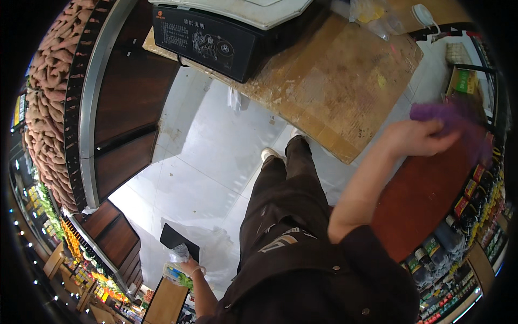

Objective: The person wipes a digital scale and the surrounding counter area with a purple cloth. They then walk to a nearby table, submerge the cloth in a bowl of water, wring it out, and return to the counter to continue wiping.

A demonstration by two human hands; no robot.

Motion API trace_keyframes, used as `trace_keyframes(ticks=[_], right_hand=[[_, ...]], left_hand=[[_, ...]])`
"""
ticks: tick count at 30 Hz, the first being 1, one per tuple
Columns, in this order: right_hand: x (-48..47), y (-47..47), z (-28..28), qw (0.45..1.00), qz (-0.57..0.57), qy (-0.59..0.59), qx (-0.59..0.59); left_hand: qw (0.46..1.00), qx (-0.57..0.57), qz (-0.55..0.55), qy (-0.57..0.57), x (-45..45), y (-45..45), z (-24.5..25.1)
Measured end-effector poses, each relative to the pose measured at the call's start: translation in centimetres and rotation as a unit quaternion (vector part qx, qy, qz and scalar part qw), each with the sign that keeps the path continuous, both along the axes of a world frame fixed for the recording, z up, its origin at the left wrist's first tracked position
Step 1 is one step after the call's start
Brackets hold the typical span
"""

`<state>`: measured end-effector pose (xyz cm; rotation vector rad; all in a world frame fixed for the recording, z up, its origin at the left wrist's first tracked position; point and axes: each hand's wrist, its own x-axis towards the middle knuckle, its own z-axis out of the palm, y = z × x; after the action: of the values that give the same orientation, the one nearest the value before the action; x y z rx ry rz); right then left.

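My right hand (431, 137) is at the right, over a reddish-brown surface. Its fingers are closed on a purple cloth (443, 113), which is blurred. At the lower left, my left hand (189, 267) is closed around crumpled clear plastic (179, 253), with a pale band on the wrist. A black flat panel (178, 242) lies beside that plastic. Just below the hand is a clear pack with green vegetables (178, 276), partly covered by the hand; whether I also hold it cannot be told. Ahead of me stands a worn, taped cardboard-topped table (336, 85).
A black weighing scale (202, 40) with a pale platform stands on the table. Sweet potatoes (50, 101) fill a display at the left. A reddish-brown surface (421, 194) and shelves of bottles are at the right. A thin plastic bag (218, 247) is beyond my left hand.
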<state>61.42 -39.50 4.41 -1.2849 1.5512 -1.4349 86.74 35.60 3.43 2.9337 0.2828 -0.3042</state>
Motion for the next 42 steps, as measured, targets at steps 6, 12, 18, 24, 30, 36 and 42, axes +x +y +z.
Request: trace_keyframes(ticks=[6,12,18,24,30,36,42], right_hand=[[12.3,20.4,-3.0,0.778,0.579,0.036,0.242],[-1.6,4.6,2.5,0.978,0.193,-0.019,0.083],[0.5,-2.6,2.1,0.973,0.173,0.141,0.056],[-0.2,2.9,7.2,0.878,0.403,0.234,0.111],[-2.7,-10.3,15.4,0.957,-0.173,0.079,-0.219],[6.4,4.8,0.8,0.707,0.663,0.098,0.226],[-1.8,-10.4,7.8,0.897,0.368,-0.191,0.15]], left_hand=[[0.999,0.035,-0.016,-0.038,1.4,-1.6,-1.8],[0.996,-0.068,-0.059,-0.028,3.6,-1.0,-3.8],[0.985,-0.166,-0.051,0.001,5.9,-5.7,-6.7],[0.954,-0.265,-0.141,-0.01,7.1,-14.9,-4.4],[0.939,-0.332,-0.09,-0.017,3.5,-21.9,-0.9],[0.924,-0.344,-0.165,-0.02,-0.1,-29.8,1.4],[0.868,-0.451,-0.188,0.085,-3.7,-40.9,6.2]])
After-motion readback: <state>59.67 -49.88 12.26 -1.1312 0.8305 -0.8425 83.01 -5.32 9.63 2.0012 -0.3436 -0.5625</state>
